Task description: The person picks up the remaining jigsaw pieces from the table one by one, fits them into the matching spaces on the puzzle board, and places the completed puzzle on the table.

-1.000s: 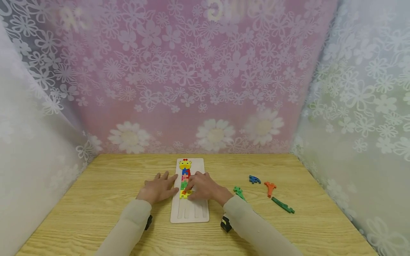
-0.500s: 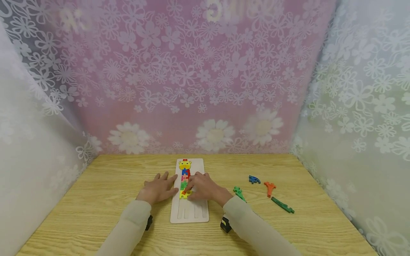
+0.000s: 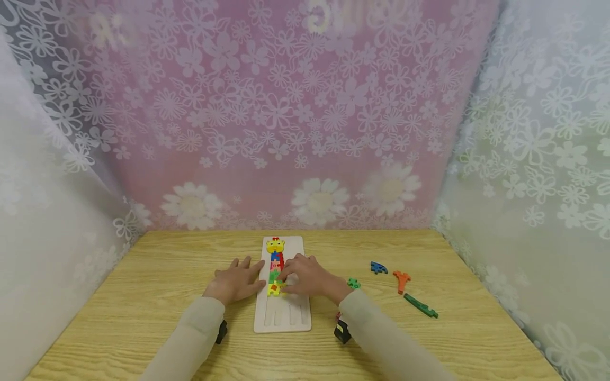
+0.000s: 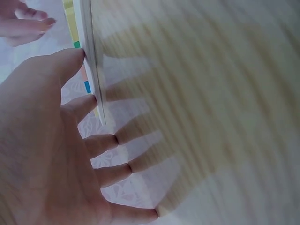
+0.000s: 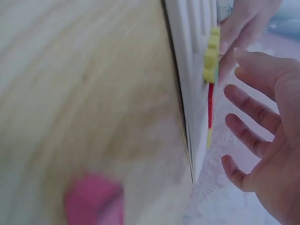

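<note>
In the head view a white puzzle board (image 3: pixel 295 246) lies on the table, carrying a giraffe's yellow head piece (image 3: pixel 275 245) with blue, red, pink and green neck pieces below it. At the neck's lower end sits a yellow piece (image 3: pixel 272 291) with an orange patch. My left hand (image 3: pixel 234 280) rests with spread fingers on the table, thumb and index finger touching the board's left edge. My right hand (image 3: pixel 307 276) hovers over the board's right side, fingers loosely bent and holding nothing. The right wrist view shows its fingertips apart from the yellow pieces (image 5: pixel 211 61).
Loose puzzle pieces lie on the table to the right: blue (image 3: pixel 378 267), orange (image 3: pixel 402 281), dark green (image 3: pixel 420 305) and light green (image 3: pixel 353 283), partly behind the right sleeve. A pink piece (image 5: pixel 93 199) appears in the right wrist view. Floral curtains stand around the table.
My right hand has lifted off the yellow piece and shifted slightly to the right, uncovering more of it. The right sleeve now hides more of the light green piece. My left hand stays put.
</note>
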`<state>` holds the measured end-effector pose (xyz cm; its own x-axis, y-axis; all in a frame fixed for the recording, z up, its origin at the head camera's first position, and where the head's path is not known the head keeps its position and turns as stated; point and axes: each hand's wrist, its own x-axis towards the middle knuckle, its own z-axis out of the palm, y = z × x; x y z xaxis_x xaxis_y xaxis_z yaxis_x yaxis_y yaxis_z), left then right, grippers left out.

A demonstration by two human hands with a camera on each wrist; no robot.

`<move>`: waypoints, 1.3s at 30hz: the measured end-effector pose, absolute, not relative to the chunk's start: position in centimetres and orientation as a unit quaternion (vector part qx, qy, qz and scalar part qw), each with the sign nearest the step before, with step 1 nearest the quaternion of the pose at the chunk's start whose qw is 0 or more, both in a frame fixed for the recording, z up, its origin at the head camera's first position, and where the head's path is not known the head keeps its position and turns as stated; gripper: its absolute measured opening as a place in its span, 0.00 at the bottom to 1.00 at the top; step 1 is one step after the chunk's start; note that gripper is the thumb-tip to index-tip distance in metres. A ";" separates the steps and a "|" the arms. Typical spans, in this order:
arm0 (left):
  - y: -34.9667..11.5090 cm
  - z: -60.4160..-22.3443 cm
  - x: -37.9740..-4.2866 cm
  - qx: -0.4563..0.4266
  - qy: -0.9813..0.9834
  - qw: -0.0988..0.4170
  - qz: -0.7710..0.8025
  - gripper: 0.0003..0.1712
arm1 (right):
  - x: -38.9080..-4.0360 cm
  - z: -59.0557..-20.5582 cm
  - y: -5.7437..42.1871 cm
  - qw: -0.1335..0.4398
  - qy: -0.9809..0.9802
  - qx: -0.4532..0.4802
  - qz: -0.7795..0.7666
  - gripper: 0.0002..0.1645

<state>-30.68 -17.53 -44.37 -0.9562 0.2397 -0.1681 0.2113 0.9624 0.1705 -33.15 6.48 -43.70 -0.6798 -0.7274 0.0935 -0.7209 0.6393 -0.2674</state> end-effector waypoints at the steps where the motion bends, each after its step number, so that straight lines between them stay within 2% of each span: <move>1: -17.5 -44.4 -30.7 0.113 0.986 0.094 0.076 0.40 | -33.2 -43.6 6.8 0.010 0.904 -0.401 -0.147 0.12; 15: -17.5 -44.5 -30.8 0.117 0.987 0.094 0.066 0.39 | -33.1 -41.5 11.6 0.005 0.908 -0.397 -0.134 0.17; 39: -17.1 -44.3 -30.6 0.111 0.988 0.089 0.066 0.39 | -33.2 -42.5 20.1 -0.026 0.912 -0.382 -0.147 0.18</move>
<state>-30.58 -17.13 -44.34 -0.9596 0.2303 -0.1618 0.2068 0.9668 0.1501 -33.23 20.05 -42.45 -0.7074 -0.6886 0.1592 -0.7037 0.6653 -0.2492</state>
